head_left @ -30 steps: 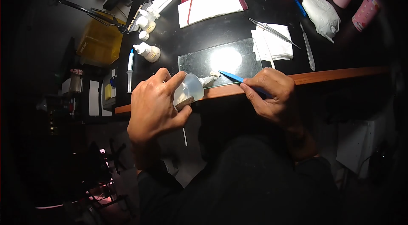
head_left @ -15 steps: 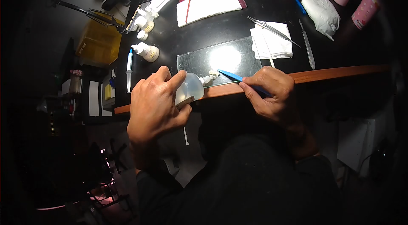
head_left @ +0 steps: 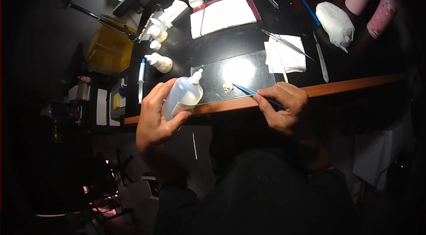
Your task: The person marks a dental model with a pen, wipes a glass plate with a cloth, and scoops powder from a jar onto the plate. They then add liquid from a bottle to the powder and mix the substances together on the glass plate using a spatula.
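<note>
My left hand (head_left: 157, 115) is wrapped round a translucent squeeze bottle (head_left: 183, 97), its white nozzle tilted up and to the right, left of the glass slab. Between the thumb and fingers of my right hand (head_left: 284, 104) is a slim blue spatula (head_left: 246, 90). The spatula's tip sits right at a small off-white lump of paste (head_left: 227, 87). That lump lies on the glass slab (head_left: 211, 73) at the table's front edge, where a lamp's glare shows.
Right of the slab, tweezers (head_left: 288, 45) lie on a folded tissue (head_left: 298, 59), with a metal scalpel-like tool (head_left: 321, 57) beside it. Small dropper bottles (head_left: 159, 62) and a blue-tipped syringe (head_left: 141, 81) are on the left. A white paper pad (head_left: 226, 15) lies farther back.
The squeeze bottle has swung from nozzle at the paste to nozzle up, moving away leftward. The right hand stays with the spatula at the paste. The view has shifted slightly.
</note>
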The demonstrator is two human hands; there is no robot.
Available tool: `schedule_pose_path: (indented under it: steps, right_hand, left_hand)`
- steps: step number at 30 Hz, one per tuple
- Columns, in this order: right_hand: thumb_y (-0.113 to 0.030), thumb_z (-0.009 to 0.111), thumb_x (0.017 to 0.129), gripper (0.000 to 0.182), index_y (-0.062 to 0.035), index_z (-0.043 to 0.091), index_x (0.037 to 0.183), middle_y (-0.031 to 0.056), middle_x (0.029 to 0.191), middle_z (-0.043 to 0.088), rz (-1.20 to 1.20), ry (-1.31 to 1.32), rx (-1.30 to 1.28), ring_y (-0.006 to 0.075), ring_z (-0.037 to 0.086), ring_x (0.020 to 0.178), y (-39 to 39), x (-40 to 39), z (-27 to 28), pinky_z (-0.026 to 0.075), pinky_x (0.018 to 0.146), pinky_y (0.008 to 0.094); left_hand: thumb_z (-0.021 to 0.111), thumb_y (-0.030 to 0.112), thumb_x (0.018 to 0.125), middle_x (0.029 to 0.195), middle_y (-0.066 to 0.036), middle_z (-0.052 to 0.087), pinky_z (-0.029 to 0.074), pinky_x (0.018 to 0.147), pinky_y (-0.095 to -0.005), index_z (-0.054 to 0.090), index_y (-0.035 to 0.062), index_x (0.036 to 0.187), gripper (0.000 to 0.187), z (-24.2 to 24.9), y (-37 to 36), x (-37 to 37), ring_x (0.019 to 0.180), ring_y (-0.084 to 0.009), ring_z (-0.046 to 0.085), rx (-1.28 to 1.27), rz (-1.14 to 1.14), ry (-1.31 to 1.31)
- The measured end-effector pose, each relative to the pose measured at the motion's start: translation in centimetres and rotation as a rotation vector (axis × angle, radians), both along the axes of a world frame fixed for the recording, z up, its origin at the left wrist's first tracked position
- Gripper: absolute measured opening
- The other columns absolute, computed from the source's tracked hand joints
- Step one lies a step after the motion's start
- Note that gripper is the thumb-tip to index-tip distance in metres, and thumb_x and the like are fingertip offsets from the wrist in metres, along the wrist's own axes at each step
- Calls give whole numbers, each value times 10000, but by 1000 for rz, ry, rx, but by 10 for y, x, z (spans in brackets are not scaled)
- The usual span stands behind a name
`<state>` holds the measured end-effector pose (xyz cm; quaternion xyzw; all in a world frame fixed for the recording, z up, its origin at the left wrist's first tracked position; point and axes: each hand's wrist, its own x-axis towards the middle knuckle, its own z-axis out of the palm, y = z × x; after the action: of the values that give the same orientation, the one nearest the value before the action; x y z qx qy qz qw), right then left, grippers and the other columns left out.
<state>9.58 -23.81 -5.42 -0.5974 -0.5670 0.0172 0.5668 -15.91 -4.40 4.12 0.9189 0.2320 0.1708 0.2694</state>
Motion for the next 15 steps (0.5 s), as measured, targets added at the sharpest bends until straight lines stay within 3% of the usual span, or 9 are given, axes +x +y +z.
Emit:
schedule_pose_path:
  steps: [1, 5, 8, 9, 13, 15]
  right_hand:
    - [-8, 833, 879, 73, -6, 764, 900, 138, 809, 756, -3, -3, 5, 274, 742, 699, 1, -1, 0, 540, 633, 371]
    - [-8, 827, 885, 62, -2, 771, 911, 137, 804, 754, -20, 14, -5, 267, 736, 690, 1, -3, 0, 537, 630, 367]
    - [-8, 826, 888, 58, 1, 778, 919, 138, 798, 751, -34, 22, -5, 262, 735, 686, 0, -3, 0, 534, 624, 362]
    - [-8, 826, 889, 56, 2, 780, 919, 139, 796, 751, -37, 21, -7, 261, 736, 687, 0, -4, 1, 533, 621, 359]
    - [-11, 826, 894, 53, 8, 784, 920, 142, 787, 754, -41, 23, -24, 260, 737, 677, 0, -5, 2, 530, 609, 355]
    - [-14, 828, 898, 56, 13, 786, 924, 147, 797, 767, -34, 17, -51, 260, 748, 682, -1, -5, 4, 539, 613, 350]
  left_hand:
    - [880, 71, 776, 1133, -132, 731, 573, 934, -379, 654, -51, 1352, 630, -2, -1, -2, 1050, -262, 754, -94, 28, -46]
    - [894, 32, 859, 1270, -133, 731, 568, 1033, -374, 555, -22, 1436, 671, -11, 1, 2, 1215, -195, 705, -336, 93, -285]
    - [902, 25, 869, 1285, -140, 686, 544, 1076, -373, 482, -18, 1449, 717, -19, 9, 17, 1214, -217, 690, -337, 101, -584]
    - [905, 34, 876, 1304, -137, 656, 537, 1088, -372, 470, -16, 1453, 725, -21, 14, 22, 1226, -223, 674, -290, 144, -604]
    - [943, 92, 847, 1169, -202, 771, 618, 968, -378, 553, -51, 1373, 671, -25, 38, 52, 1088, -245, 773, 96, 266, -597]
    - [948, 99, 834, 1164, -219, 780, 624, 965, -379, 563, -45, 1337, 650, -27, 48, 68, 1092, -257, 781, 102, 286, -606]
